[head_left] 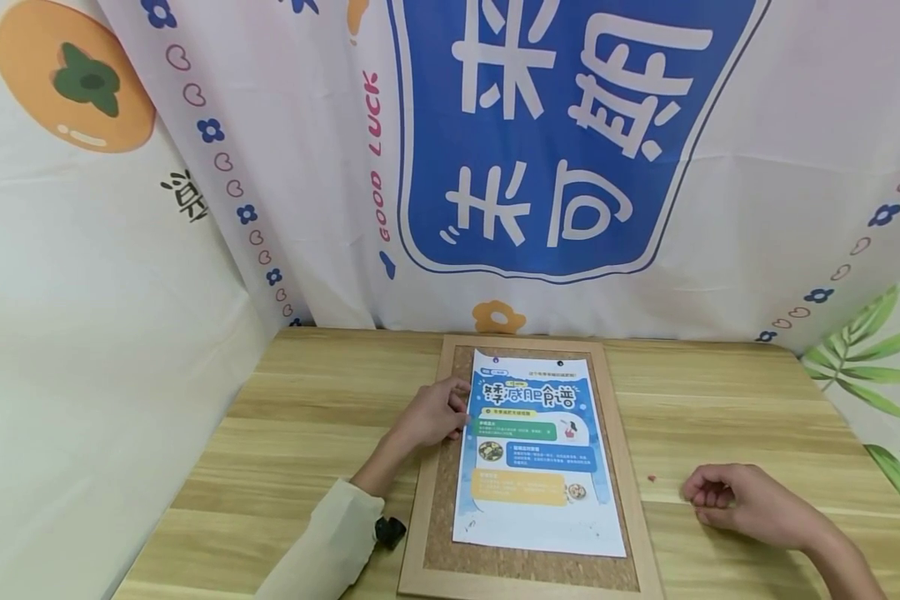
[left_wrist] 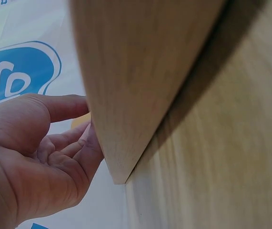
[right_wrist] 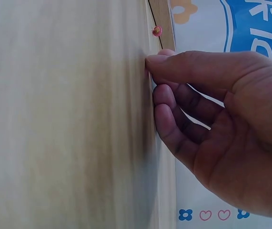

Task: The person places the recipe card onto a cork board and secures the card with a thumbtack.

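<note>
While the head view takes in the whole setup, we find the printed poster [head_left: 536,458] lying on a framed corkboard [head_left: 525,564], which sits on the tabletop [head_left: 322,433]. Two small dark pins [head_left: 560,363] show near the poster's top edge; faint marks by its bottom corners are too small for us to identify. Our left hand [head_left: 435,412] is at the poster's left edge with its fingers bent, and our right hand [head_left: 742,504] rests well apart on the right, beside a tiny red pin [head_left: 651,478]. We judge that the poster is being pinned up, its top seemingly fastened, and that collecting another pin is the step in hand.

From the left wrist, we see the thumb and loosely bent fingers reach behind the board's frame; their tips are hidden, so we cannot tell whether they grasp the poster or merely touch it.

From the right wrist, our thumb and forefinger nearly meet at the tabletop, the other fingers curled, with the red pin just beyond. We cannot tell whether anything is pinched there. Next, we think, calls for a secure pinch, then pressing a pin through a lower corner while the left hand steadies the sheet.
</note>
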Demonstrator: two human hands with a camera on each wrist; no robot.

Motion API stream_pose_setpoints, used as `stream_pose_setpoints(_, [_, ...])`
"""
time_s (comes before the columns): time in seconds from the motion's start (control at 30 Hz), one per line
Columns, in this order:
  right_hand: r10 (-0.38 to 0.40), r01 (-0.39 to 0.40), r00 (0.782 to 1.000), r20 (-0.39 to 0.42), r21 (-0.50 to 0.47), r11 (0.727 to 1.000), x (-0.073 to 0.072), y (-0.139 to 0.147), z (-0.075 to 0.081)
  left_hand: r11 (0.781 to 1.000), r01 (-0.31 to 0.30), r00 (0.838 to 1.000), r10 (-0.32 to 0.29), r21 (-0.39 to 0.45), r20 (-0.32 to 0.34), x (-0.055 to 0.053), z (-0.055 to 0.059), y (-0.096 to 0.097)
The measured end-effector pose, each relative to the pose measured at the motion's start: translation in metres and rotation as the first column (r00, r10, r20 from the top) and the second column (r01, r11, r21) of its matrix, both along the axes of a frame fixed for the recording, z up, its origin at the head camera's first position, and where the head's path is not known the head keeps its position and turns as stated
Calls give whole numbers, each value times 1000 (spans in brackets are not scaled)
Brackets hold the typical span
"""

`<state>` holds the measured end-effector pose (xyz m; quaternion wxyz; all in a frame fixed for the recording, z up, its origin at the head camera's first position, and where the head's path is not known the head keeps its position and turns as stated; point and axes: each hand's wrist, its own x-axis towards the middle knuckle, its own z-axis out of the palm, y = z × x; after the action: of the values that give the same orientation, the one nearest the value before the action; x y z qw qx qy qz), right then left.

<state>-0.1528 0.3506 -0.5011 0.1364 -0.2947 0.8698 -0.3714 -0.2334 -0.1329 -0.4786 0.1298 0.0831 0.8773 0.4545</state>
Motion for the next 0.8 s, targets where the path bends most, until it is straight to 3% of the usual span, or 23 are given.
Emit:
stream_pose_setpoints(0.43, [-9, 9, 1000, 10, 9, 1000, -2, -2, 2, 1000, -7, 1000, 7, 6, 7, 1, 2, 1])
stream_pose_setpoints(0.8, [-23, 21, 997, -76, -25, 999, -10, -26, 19, 1000, -10, 1000, 10, -8, -7, 1, 2, 2])
